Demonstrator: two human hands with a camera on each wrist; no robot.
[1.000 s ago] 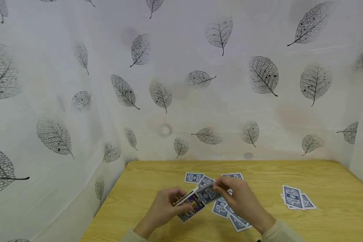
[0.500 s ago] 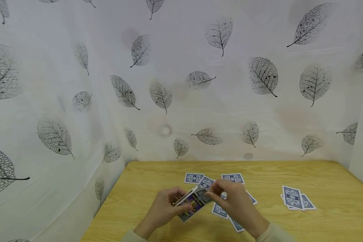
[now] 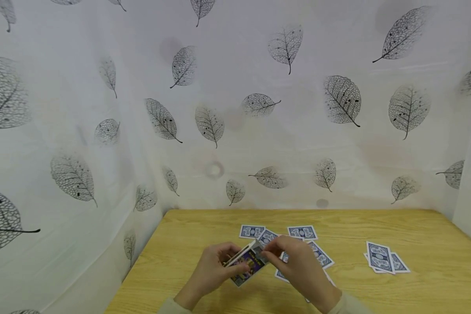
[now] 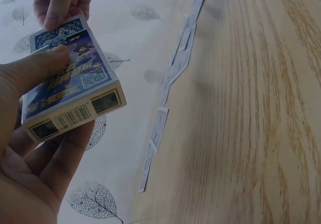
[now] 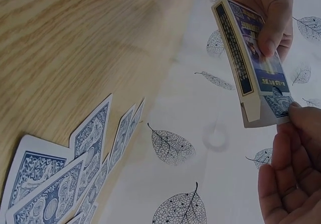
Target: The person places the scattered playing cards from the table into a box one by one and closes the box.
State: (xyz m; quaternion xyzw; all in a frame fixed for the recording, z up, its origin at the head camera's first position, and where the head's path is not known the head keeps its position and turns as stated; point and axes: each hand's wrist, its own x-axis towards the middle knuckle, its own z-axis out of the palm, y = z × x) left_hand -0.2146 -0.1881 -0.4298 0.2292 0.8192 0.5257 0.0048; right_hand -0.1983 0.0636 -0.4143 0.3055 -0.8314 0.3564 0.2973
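Note:
My left hand [image 3: 215, 269] grips a purple-fronted playing card box [image 3: 243, 271] above the table, thumb across the printed face and fingers underneath. A barcode shows on its closed end in the left wrist view. At the opposite, open end my right hand [image 3: 301, 268] pinches a blue-backed playing card [image 5: 277, 105] between thumb and fingers. Most of that card is inside the box; only a short piece sticks out by the open flap. Beneath the right hand, several face-down playing cards [image 3: 317, 254] lie scattered and overlapping, partly hidden by the hand.
A small overlapping group of face-down cards [image 3: 380, 257] lies to the right on the wooden table [image 3: 428, 235]. Farther back are two single cards, one at left [image 3: 252, 231] and one at right [image 3: 303, 232]. A leaf-printed white curtain [image 3: 235, 144] stands behind the table.
My right hand has moved left toward the box, and the card it pinches has slid deeper inside. My left hand and the box have stayed nearly still.

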